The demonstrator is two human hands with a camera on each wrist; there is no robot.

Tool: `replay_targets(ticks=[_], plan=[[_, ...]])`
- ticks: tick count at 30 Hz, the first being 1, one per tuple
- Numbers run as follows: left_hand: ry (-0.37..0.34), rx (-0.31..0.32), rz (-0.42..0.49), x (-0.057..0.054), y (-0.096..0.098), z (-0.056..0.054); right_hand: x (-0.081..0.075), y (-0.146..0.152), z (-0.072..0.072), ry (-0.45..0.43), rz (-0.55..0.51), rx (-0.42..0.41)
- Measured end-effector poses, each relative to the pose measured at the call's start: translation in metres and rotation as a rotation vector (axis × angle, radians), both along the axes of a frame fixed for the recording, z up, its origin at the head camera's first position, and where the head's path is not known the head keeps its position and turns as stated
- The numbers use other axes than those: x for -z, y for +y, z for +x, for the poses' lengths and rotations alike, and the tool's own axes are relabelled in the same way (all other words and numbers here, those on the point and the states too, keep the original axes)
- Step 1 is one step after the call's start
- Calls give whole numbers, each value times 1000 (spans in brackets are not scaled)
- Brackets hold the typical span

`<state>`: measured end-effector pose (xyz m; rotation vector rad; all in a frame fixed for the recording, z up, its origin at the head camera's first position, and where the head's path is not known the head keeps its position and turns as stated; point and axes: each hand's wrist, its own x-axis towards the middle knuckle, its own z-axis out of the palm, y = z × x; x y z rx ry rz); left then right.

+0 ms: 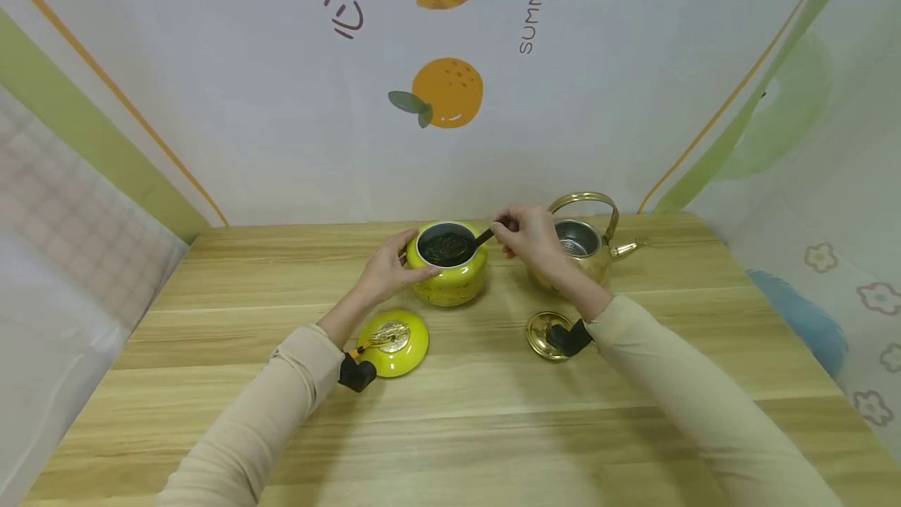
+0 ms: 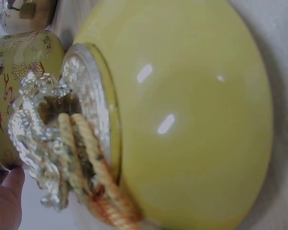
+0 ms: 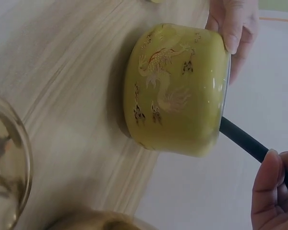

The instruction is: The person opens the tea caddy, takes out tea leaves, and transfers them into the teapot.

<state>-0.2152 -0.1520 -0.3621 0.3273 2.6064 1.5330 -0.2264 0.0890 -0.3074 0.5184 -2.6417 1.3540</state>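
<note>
A round yellow jar (image 1: 450, 288) with a dragon design stands near the back of the table, dark dried leaves inside its white rim. My left hand (image 1: 385, 268) grips its left side, thumb at the front of the rim and fingers behind. With thumb and fingertips, my right hand (image 1: 531, 237) pinches the handle of a black spoon (image 3: 245, 139). The spoon slants down over the jar's right rim, its lower end among the leaves. Below my left wrist lies the yellow jar lid (image 2: 197, 120), its ornate metal knob tied with orange cord.
Just right of my right hand stands a gold teapot (image 1: 598, 264), uncovered, its arched handle up and spout pointing right. A gold teapot lid (image 1: 538, 336) lies in front of it. Behind the wooden table (image 1: 464, 429) hangs a printed white cloth (image 1: 281, 116).
</note>
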Motion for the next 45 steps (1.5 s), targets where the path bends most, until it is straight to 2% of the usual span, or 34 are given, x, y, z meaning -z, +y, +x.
replay_targets(ticks=[6, 14, 20, 26, 34, 45], plan=[[14, 13, 9, 0, 1, 1, 10, -7, -4, 5, 9, -1], [2, 12, 18, -1, 0, 2, 25, -14, -4, -118, -139, 13], [-20, 4, 44, -1, -2, 3, 33, -19, -8, -133, -201, 37], [-10, 10, 34, 1, -2, 3, 41, -27, -5, -160, -189, -17], [-9, -8, 4, -1, -1, 3, 43, -29, -3, -145, -173, -7], [-23, -9, 31, 0, 2, 2, 48, -26, 0, -211, -366, 67]])
